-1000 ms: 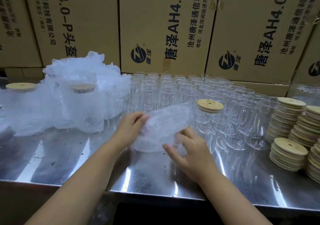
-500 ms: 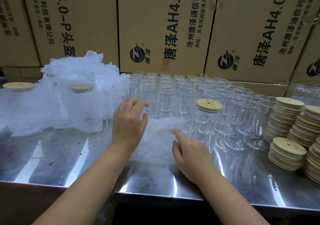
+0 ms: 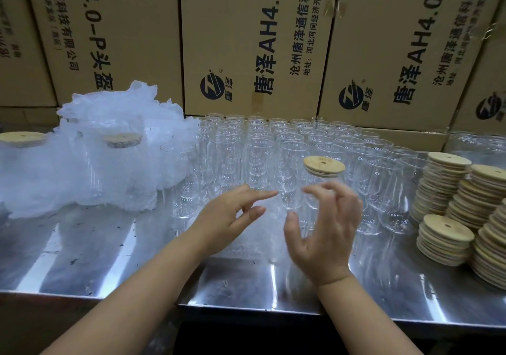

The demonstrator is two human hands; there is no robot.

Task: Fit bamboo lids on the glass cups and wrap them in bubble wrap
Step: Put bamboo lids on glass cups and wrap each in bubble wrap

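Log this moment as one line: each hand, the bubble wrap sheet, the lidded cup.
left hand: open, empty | right hand: open, at lidded cup, contact unclear | bubble wrap sheet: flat on table

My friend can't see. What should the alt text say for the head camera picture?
A person's left hand and right hand hover open over a bubble wrap sheet on a metal table, beside a lidded glass cup. Rows of empty cups stand behind; lid stacks sit at right.
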